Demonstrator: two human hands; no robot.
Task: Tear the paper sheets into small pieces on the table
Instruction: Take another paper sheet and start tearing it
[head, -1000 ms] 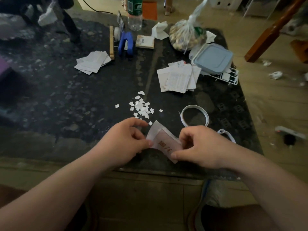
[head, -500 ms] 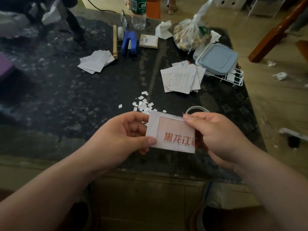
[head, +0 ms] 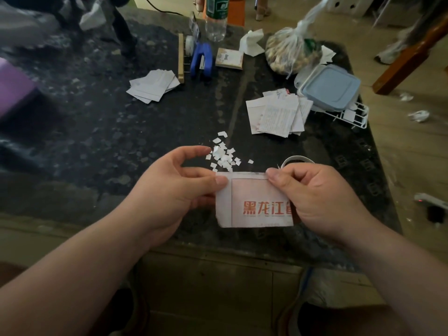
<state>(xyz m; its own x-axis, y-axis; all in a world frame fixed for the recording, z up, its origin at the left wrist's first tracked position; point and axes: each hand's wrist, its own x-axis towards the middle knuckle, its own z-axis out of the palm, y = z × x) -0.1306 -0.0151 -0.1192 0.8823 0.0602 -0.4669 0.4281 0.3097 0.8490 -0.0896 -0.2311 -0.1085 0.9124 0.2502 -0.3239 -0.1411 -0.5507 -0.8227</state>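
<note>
A small white paper sheet (head: 252, 202) with red printed characters is held flat above the near edge of the dark table (head: 121, 141). My left hand (head: 169, 190) pinches its top left corner with the thumb on top. My right hand (head: 315, 197) pinches its top right edge and covers its right side. Just beyond the sheet lies a small heap of torn white pieces (head: 223, 154). Two stacks of untorn sheets lie farther back, one at the centre right (head: 276, 115) and one at the centre left (head: 152, 86).
A white tape ring (head: 298, 160) lies behind my right hand. At the back stand a blue stapler (head: 202, 60), a plastic bottle (head: 215, 18), a small booklet (head: 229, 58), a tied bag (head: 291, 52) and a lidded blue box (head: 329, 87) on a white wire rack (head: 351, 115).
The sheet was folded or bent between both hands and is now turned flat, facing me. Both hands rose slightly and shifted their pinch to its top corners.
</note>
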